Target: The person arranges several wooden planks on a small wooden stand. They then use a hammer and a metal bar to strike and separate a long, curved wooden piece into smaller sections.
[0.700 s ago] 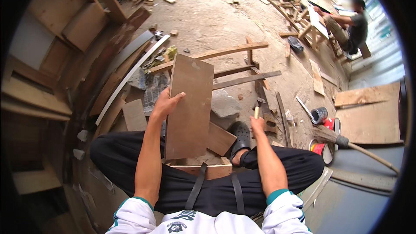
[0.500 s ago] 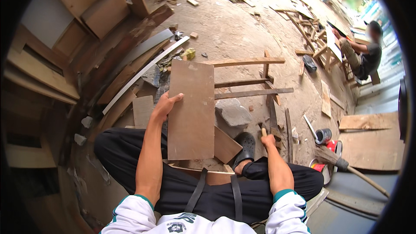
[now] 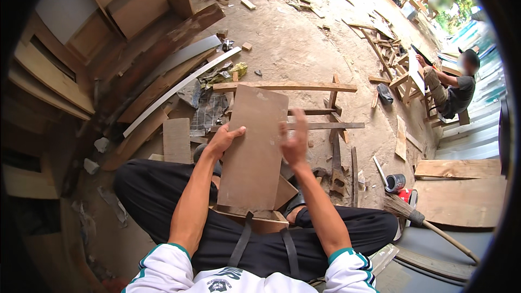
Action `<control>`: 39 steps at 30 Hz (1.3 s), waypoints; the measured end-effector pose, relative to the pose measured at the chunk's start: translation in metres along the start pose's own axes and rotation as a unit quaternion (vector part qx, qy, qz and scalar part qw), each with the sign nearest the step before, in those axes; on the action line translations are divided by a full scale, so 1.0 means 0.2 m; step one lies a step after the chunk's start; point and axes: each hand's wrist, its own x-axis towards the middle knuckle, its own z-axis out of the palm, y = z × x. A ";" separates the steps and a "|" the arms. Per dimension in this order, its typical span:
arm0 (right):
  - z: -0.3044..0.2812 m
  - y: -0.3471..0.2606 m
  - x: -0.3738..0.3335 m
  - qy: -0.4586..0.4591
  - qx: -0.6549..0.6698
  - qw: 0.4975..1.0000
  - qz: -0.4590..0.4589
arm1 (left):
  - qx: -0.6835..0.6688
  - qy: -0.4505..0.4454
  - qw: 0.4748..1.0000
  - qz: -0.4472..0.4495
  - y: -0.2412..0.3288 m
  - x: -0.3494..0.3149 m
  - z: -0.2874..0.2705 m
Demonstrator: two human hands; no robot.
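Now my right hand (image 3: 296, 142) has come up from beside the plywood panel (image 3: 255, 149) to its right edge, fingers spread, blurred, grasping nothing I can make out. My left hand (image 3: 223, 140) still clamps the panel's left edge, propping it on my lap; both hands can steady it.

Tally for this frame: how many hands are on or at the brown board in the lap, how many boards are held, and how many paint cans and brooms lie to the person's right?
Hands: 2, left hand and right hand
Brown board: 1
Paint can: 1
Broom: 1
Total: 5
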 end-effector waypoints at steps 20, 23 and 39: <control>-0.12 0.15 -0.47 -0.194 0.309 0.779 0.511 | -0.072 0.078 0.994 -0.005 -0.15 0.19 0.20; 0.05 0.19 -0.45 -0.150 0.231 0.839 0.469 | -0.054 0.160 0.985 0.047 -0.22 0.32 0.12; 0.65 0.14 -0.01 -0.148 -0.042 0.928 0.339 | -0.034 0.291 0.956 0.005 -0.49 0.40 -0.36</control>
